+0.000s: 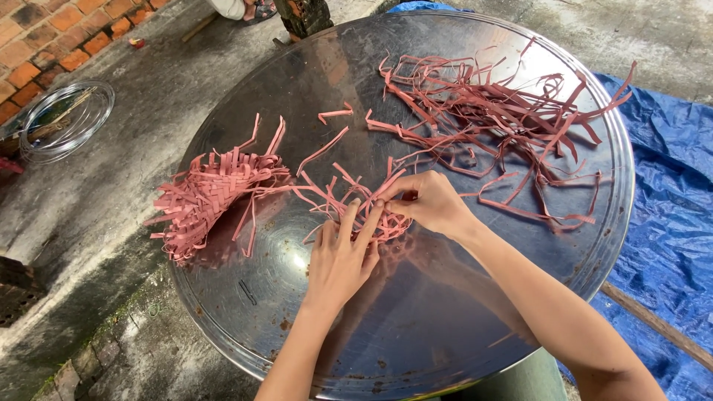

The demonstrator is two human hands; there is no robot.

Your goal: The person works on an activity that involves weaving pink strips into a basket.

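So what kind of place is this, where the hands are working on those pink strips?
Probably an outdoor yard used for handcraft: bare concrete ground edged with red brick paving, a blue tarp spread on the ground, and a big round metal tray serving as the worktop for the pink strips.

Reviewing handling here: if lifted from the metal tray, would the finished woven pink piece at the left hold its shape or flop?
The woven pink piece would probably keep its form, since its strips interlock tightly. Its loose ends would likely droop, as they already splay. It looks light: thin, flat strips.

A round metal tray (416, 327) carries loose pink strips (497, 119) at its far edge, a woven pink bundle (204, 197) left of them
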